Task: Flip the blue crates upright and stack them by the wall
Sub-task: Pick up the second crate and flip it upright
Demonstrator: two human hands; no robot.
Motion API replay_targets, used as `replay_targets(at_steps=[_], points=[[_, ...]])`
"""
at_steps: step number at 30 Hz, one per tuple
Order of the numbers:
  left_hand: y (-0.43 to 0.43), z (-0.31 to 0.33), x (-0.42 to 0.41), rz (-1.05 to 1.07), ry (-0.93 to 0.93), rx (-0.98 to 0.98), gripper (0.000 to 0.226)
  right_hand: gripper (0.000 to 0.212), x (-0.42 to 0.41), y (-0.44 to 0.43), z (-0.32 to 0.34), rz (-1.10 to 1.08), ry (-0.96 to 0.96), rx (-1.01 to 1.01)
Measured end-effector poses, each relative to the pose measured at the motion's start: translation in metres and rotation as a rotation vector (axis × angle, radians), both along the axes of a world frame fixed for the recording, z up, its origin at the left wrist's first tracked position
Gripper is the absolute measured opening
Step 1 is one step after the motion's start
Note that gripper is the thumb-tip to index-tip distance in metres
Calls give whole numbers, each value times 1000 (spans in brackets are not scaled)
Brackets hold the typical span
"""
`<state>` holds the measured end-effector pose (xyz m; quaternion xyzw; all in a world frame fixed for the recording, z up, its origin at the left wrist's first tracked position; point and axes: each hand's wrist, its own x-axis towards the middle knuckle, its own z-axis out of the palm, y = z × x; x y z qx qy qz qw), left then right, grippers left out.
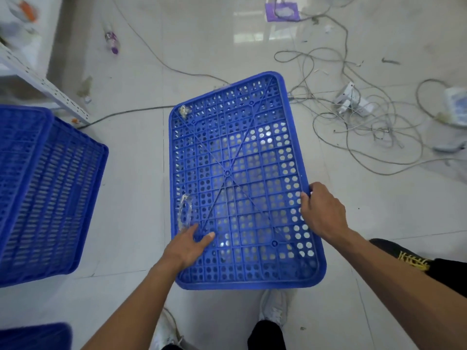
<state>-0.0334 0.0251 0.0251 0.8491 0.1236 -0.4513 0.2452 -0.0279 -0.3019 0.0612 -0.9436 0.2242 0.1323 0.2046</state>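
A blue perforated crate (240,160) lies upside down on the floor in front of me, its holed base facing up with scraps of clear tape stuck on it. My right hand (322,213) grips the crate's right edge. My left hand (190,242) rests flat with fingers spread on the base near the left edge. Another blue crate (48,193) stands at the left, bottom up and tilted. A corner of a third blue crate (35,335) shows at the bottom left.
Tangled grey cables (364,117) and a power strip (351,99) lie on the tiled floor to the right. A white shelf rail (43,84) runs at the upper left, a plastic bottle (111,40) beyond it. Another person's black shoe (401,253) stands at the right, my white shoes below.
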Motion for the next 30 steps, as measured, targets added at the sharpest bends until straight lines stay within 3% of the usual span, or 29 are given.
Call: replay_targets(at_steps=[10, 15, 19, 24, 30], points=[[-40, 90, -3, 51, -316, -301, 40, 27, 11, 98, 53, 87, -56, 82], [-40, 111, -6, 99, -458, -311, 39, 29, 20, 157, 64, 149, -77, 190], [-1, 111, -4, 159, -462, -187, 48, 31, 23, 193, 69, 209, -57, 324], [48, 110, 2, 88, -460, 7, 57, 29, 22, 188, 47, -70, 28, 344], [119, 96, 6, 120, -419, 121, 44, 60, 5, 158, 8, -426, 57, 272]])
